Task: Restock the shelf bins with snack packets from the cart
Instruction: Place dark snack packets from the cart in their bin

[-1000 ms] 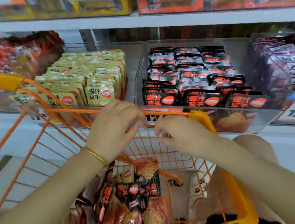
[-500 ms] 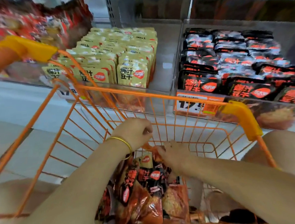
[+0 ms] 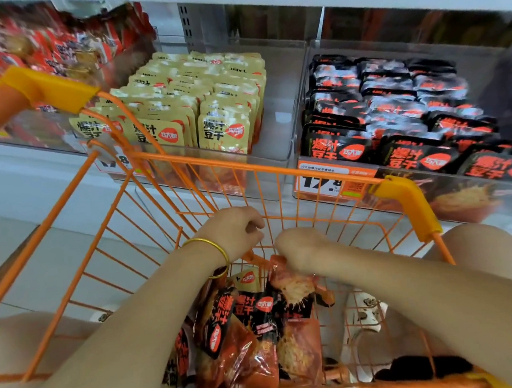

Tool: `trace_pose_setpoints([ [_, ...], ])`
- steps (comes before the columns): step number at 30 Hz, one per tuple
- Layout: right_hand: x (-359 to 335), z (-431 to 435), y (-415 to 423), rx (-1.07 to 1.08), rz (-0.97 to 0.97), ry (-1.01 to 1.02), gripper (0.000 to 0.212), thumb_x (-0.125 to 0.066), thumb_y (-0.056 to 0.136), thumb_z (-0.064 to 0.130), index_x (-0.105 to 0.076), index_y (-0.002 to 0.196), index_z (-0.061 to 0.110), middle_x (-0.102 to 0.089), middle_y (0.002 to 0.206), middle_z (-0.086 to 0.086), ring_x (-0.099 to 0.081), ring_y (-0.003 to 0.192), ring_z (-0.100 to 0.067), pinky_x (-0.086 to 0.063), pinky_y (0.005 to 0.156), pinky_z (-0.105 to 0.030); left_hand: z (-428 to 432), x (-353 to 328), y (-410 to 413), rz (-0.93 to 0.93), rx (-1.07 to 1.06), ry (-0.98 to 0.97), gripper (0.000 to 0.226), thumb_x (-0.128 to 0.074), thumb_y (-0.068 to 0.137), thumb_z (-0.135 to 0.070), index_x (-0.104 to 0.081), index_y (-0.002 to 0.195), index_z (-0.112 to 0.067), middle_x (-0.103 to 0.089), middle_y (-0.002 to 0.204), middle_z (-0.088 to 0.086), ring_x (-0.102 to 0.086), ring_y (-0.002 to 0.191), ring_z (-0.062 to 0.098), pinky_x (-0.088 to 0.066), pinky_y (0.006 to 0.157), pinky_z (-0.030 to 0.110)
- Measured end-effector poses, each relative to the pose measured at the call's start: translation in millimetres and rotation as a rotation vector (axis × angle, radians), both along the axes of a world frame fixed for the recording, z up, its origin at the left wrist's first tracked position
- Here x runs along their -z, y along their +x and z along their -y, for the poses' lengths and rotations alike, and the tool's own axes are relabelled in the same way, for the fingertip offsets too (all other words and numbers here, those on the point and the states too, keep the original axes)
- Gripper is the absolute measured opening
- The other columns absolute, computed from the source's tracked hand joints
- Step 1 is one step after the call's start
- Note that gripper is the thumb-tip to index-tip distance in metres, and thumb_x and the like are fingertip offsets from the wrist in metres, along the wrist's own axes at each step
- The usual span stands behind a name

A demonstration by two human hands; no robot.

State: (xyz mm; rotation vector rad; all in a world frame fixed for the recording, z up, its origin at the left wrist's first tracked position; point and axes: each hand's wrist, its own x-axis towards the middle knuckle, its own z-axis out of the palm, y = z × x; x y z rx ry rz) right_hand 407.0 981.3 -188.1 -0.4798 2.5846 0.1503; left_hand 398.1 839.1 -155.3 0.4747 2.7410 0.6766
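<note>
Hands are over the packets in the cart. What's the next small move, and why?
Probably press the right hand down onto the black packets just beneath it and grip a few. They look like the ones in the right bin. The right hand's fingers are hidden, and the left hand is curled with no packet showing in it.

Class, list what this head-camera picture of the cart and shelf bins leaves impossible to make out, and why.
- Right hand: head view, fingers tucked under it; any grip unclear.
- Left hand: head view, curled fingers hide the palm.
- Price tag: head view, cart rim crosses its digits.
- Red packets: head view, print blurred.
</note>
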Motion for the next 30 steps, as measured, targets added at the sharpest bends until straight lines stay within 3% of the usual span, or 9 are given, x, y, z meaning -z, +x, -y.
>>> trace_pose_setpoints([
  [5, -69.4, -41.0, 6.4, 0.068, -0.175, -0.253, 0.036, -0.06, 0.089, 0.018, -0.037, 0.061, 0.018, -0.042, 0.068, 0.0, -0.05, 0.071, -0.022, -0.042, 0.058, -0.03, -9.4, -10.4, 3.5, 0.223, -0.058, 0.229, 0.04, -0.064, 0.087, -0.018, -0.053, 0.125, -0.013, -0.056, 0.117, 0.004, -0.054, 0.107, 0.016, -0.044, 0.093, 0.025],
  [10, -96.7, -78.0, 45.7, 0.44, -0.205, -0.896, 0.018, -0.061, 0.089, 0.009, -0.054, 0.072, 0.009, -0.059, 0.069, -0.001, -0.056, 0.066, -0.009, -0.045, 0.061, -0.021, -16.1, -26.6, 8.1, 0.35, -0.141, 0.496, 0.025, -0.062, 0.087, -0.01, -0.059, 0.111, -0.013, -0.065, 0.099, 0.007, -0.062, 0.091, 0.018, -0.051, 0.078, 0.026],
  [12, -91.5, -81.0, 54.6, 0.628, -0.164, -1.148, 0.015, -0.058, 0.091, 0.004, -0.055, 0.076, 0.007, -0.058, 0.056, 0.012, -0.054, 0.05, 0.0, -0.042, 0.048, -0.017, -17.7, -31.4, 11.6, 0.379, -0.148, 0.554, 0.021, -0.062, 0.087, -0.009, -0.059, 0.105, -0.018, -0.068, 0.096, 0.004, -0.063, 0.085, 0.011, -0.052, 0.071, 0.019],
  [15, -81.3, -83.6, 57.0, 0.685, -0.227, -1.085, 0.007, -0.06, 0.089, 0.005, -0.057, 0.085, 0.001, -0.051, 0.059, 0.005, -0.048, 0.046, 0.001, -0.037, 0.046, -0.015, -20.3, -36.6, 16.6, 0.341, -0.133, 0.588, 0.019, -0.062, 0.086, -0.004, -0.061, 0.095, -0.021, -0.067, 0.091, -0.002, -0.063, 0.082, 0.007, -0.051, 0.064, 0.011],
  [18, -78.9, -83.6, 58.1, 0.514, -0.483, -0.619, 0.023, -0.068, 0.084, 0.021, -0.051, 0.096, 0.011, -0.055, 0.087, 0.001, -0.059, 0.079, -0.018, -0.047, 0.062, -0.033, -23.0, -50.2, 17.4, 0.157, -0.099, 0.509, 0.017, -0.063, 0.085, -0.005, -0.059, 0.097, -0.016, -0.063, 0.091, 0.0, -0.058, 0.08, 0.007, -0.047, 0.064, 0.011],
  [21, -92.4, -82.0, 63.2, 0.305, -0.896, -0.369, 0.061, -0.079, 0.07, 0.027, -0.052, 0.125, 0.018, -0.058, 0.104, 0.0, -0.055, 0.088, -0.026, -0.048, 0.063, -0.034, -29.0, -74.4, 10.4, -0.06, -0.021, 0.423, 0.015, -0.064, 0.085, -0.011, -0.06, 0.094, 0.0, -0.062, 0.093, 0.018, -0.059, 0.086, 0.026, -0.046, 0.075, 0.03],
  [23, -103.2, -83.1, 59.7, 0.23, -0.994, -0.468, 0.05, -0.08, 0.069, 0.025, -0.061, 0.115, 0.016, -0.064, 0.09, 0.001, -0.052, 0.081, -0.024, -0.046, 0.065, -0.033, -39.2, -94.2, 6.6, -0.176, 0.061, 0.378, 0.015, -0.064, 0.084, -0.015, -0.058, 0.087, -0.001, -0.059, 0.084, 0.015, -0.055, 0.084, 0.033, -0.044, 0.076, 0.038],
  [26, -119.1, -88.7, 46.4, 0.387, -0.843, -0.878, 0.021, -0.072, 0.079, 0.013, -0.058, 0.095, 0.015, -0.05, 0.069, 0.012, -0.045, 0.067, 0.0, -0.038, 0.064, -0.029, -59.0, -125.3, 0.9, -0.496, 0.133, 0.311, 0.008, -0.061, 0.084, -0.006, -0.061, 0.092, -0.008, -0.047, 0.076, -0.006, -0.044, 0.081, 0.015, -0.029, 0.069, 0.021],
  [30, -133.4, -94.5, 33.7, 0.477, -0.957, -1.025, 0.023, -0.066, 0.085, 0.01, -0.045, 0.084, 0.018, -0.046, 0.065, 0.013, -0.047, 0.06, -0.001, -0.039, 0.061, -0.019, -86.1, -152.0, -11.3, -0.787, 0.205, 0.24, 0.021, -0.058, 0.086, -0.008, -0.062, 0.107, -0.007, -0.049, 0.093, 0.001, -0.049, 0.098, 0.023, -0.031, 0.082, 0.023],
])
